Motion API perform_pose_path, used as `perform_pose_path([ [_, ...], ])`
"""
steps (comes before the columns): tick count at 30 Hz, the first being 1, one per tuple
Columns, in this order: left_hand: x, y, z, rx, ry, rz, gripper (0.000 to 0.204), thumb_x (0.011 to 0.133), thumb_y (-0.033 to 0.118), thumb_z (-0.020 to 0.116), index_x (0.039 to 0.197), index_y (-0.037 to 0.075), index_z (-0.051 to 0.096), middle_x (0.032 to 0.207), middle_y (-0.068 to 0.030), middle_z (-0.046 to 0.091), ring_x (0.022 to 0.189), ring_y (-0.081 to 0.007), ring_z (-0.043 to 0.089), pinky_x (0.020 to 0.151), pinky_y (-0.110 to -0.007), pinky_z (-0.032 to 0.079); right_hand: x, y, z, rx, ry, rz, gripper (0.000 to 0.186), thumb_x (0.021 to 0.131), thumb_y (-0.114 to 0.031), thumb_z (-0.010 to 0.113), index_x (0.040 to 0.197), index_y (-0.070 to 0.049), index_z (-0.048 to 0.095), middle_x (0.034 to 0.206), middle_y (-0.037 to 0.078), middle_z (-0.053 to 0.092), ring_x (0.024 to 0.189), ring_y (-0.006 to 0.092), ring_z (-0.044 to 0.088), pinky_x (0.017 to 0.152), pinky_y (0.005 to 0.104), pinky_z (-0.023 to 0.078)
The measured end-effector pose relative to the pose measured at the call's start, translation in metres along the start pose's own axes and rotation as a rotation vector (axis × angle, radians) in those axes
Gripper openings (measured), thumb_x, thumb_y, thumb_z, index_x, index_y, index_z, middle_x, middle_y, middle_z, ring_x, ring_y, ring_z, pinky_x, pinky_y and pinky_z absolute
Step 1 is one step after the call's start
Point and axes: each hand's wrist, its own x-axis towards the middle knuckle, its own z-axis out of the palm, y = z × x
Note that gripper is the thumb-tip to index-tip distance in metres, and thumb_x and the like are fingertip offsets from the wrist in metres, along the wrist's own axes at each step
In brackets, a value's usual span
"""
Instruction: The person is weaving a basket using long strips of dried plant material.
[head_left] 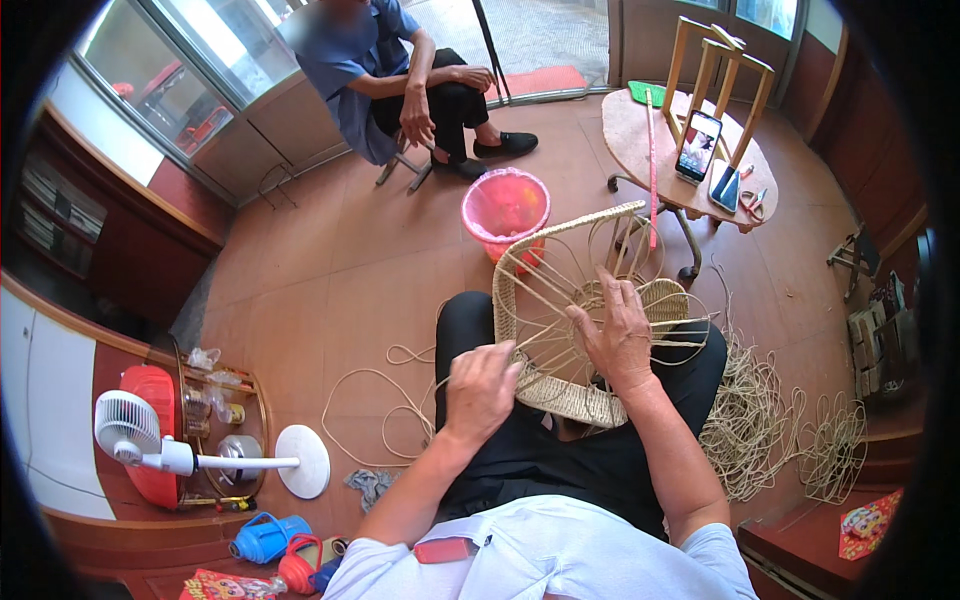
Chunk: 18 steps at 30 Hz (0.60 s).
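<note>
A partly woven frame (505, 290), wrapped in tan cord, rests across my lap. Thin strands run over its opening to a woven oval (664, 300). My left hand (478, 392) is closed at the frame's near left corner; what its fingers pinch is hidden. Over the strands lies my right hand (615, 330), its fingers stretched forward and its thumb apart, touching the weave. Loose cord (372, 372) loops across the floor by my left knee. A big tangled heap of cord (745, 430) lies beside my right leg.
A pink-lined bin (507, 205) stands beyond the frame, near a seated person (385, 90). At far right a wheeled table (630, 130) carries wooden frames, a phone (698, 146) and scissors (752, 204). A white fan (128, 425) and blue thermos (268, 538) are at left.
</note>
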Motion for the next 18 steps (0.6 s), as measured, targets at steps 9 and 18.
perform_pose_path([
  [9,-0.017,0.033,0.034,-0.365,-0.041,-0.150,0.014,0.115,0.018,0.064,0.124,0.009,0.072,0.086,-0.0181,0.078,0.079,-0.0407,0.079,0.065,-0.048,0.061,0.016,0.013,-0.013,0.139,-0.070,-0.112,0.050,0.104,-0.011,0.073,0.152,-0.003,0.059,0.132,0.023,0.069,0.121,0.0461,0.067,0.104,0.0507,0.057],
  [18,-0.025,0.045,0.046,-0.228,-0.310,-0.150,0.018,0.109,0.009,0.066,0.126,0.006,0.072,0.098,-0.0184,0.082,0.088,-0.0399,0.082,0.072,-0.048,0.064,0.007,0.019,-0.020,0.121,-0.083,-0.165,0.052,0.104,-0.006,0.071,0.154,-0.008,0.059,0.134,0.022,0.069,0.122,0.0452,0.068,0.102,0.0515,0.058],
])
